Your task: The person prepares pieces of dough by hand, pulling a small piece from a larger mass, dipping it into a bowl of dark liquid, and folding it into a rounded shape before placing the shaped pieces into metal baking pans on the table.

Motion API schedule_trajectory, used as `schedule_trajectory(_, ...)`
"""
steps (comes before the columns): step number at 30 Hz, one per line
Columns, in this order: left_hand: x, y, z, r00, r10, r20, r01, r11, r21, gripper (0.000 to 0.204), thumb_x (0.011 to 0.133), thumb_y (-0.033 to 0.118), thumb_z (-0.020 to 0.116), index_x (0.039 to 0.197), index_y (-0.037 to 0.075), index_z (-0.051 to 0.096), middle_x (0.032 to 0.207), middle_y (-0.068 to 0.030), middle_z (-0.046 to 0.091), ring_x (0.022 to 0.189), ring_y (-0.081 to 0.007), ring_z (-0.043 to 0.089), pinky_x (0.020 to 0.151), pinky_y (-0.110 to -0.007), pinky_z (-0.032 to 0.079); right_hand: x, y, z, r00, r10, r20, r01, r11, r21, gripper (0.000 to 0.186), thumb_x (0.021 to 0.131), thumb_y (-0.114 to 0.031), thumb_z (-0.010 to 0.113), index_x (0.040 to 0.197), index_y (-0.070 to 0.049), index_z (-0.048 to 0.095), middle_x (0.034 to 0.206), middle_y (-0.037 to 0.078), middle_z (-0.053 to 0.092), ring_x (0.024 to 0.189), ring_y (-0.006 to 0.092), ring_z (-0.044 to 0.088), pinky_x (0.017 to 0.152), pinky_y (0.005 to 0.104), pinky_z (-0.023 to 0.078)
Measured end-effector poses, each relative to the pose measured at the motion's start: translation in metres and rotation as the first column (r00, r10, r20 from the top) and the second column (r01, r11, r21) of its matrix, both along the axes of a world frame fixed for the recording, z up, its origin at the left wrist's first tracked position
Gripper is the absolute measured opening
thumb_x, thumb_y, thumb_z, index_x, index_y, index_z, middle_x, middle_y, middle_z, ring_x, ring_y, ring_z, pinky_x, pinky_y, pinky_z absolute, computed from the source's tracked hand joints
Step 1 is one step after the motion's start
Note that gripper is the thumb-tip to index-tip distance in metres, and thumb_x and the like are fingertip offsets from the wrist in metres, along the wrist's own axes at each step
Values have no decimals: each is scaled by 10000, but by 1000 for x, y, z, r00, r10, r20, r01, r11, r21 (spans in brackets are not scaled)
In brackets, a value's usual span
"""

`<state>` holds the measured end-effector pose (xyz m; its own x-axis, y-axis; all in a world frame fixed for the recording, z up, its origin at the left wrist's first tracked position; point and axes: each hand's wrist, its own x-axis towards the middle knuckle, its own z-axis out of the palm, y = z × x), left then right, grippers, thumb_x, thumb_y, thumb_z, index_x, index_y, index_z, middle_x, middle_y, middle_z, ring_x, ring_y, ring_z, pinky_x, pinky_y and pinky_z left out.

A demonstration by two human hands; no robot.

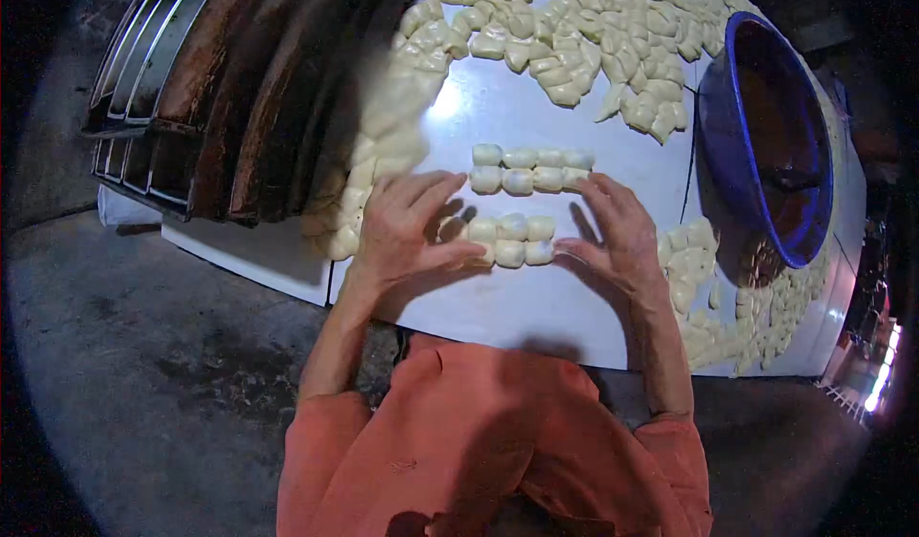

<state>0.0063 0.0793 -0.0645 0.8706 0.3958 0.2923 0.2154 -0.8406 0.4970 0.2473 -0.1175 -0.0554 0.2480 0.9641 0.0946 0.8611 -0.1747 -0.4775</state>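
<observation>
Orange shirt point(498, 441) nearest; blue basin point(766, 135) and dough heap point(574, 20) flank the table point(536, 307).

Dough rows point(522, 226) between hands on table point(536, 298), bowl point(766, 135) right.

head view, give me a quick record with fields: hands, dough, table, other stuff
left hand: left hand flat on the table, fingers touching the near dough block
right hand: right hand at the block's other end
near dough block: near dough block, small pale pieces in two rows
far dough block: far dough block, two rows
table: white table
heap: loose dough pieces
bowl: blue bowl
trays: dark metal trays, left
</observation>
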Motion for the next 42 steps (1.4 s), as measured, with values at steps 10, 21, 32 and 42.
schedule_trajectory(10,-29,-17,-22,987,-95,-131,83,992,-90,809,718,544,751,1314,37,547,1118,-128,622,959,-300,639,780,-394,526,-64,37,-47,931,316,185,-338,936,102,690,774,-499,728,1293,-76,557,1233,124,559,1033,287,557,851,422,445)
schedule_trajectory(21,-22,-23,-11,958,-132,-255,55,956,-289,596,806,421,718,1243,46,565,1056,-165,616,922,-379,641,779,-470,516,-74,39,-35,954,299,-17,-290,937,195,366,694,-186,738,1023,-69,627,962,124,655,841,322,645,698,432,536)
schedule_trajectory(32,-38,-38,51,980,29,-195,-126,852,-509,376,803,318,669,1013,6,659,950,-218,667,922,-404,644,809,-469,505,-44,86,35,759,364,-539,-507,850,-140,429,772,-278,789,1074,3,672,901,125,700,825,211,676,734,336,527)
schedule_trajectory(42,-93,88,223,887,443,130,-457,881,122,415,831,372,745,1096,72,634,910,-129,665,783,-305,683,645,-408,543,-81,303,238,582,810,-67,-778,579,245,415,748,-319,830,1028,-56,672,1105,122,623,1086,306,591,918,405,466)
